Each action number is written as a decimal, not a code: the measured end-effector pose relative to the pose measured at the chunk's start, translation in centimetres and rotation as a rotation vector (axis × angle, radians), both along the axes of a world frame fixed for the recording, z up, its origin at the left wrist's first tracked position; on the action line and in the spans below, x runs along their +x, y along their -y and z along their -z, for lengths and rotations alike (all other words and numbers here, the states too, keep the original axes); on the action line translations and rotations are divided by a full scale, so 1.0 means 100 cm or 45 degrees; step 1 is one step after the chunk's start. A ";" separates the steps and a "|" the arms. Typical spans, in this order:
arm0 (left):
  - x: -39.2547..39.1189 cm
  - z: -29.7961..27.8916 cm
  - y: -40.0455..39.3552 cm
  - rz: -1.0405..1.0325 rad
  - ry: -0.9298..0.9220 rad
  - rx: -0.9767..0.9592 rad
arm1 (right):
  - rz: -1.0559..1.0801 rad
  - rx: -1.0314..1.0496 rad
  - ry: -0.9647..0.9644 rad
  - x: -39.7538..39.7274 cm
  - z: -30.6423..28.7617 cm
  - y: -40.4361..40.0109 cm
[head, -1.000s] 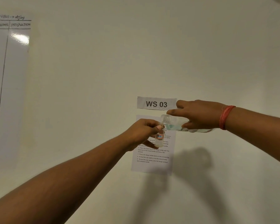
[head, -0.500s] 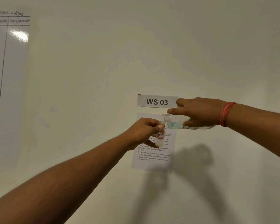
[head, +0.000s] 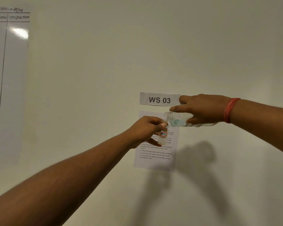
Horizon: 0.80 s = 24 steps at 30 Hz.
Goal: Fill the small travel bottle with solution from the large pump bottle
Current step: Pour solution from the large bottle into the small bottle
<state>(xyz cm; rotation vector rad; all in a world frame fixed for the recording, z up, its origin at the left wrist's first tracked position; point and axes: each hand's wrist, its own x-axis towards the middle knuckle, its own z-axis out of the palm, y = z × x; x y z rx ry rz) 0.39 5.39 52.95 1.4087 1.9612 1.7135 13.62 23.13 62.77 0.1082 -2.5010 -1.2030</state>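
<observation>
The right hand (head: 203, 110) gripped the large bottle (head: 178, 120) nearly horizontal, its mouth just above the upright travel bottle (head: 162, 136) pinched in left-hand fingers (head: 160, 125).

Large bottle (head: 178, 119) tipped sideways, open mouth just above upright small bottle (head: 162, 136).

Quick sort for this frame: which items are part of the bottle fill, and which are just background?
In the job:
small travel bottle, gripped upright by the left hand
large bottle, tipped on its side, held by the right hand

Background:
WS 03 label
instruction sheet
whiteboard at far left
red wrist thread
</observation>
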 end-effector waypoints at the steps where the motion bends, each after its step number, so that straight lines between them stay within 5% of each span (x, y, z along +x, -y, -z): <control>1: 0.000 0.000 0.000 -0.001 -0.002 -0.002 | 0.003 0.001 0.002 0.000 0.000 0.001; 24: 0.002 0.002 -0.001 0.015 0.027 0.006 | 0.004 0.029 0.023 0.007 -0.003 0.006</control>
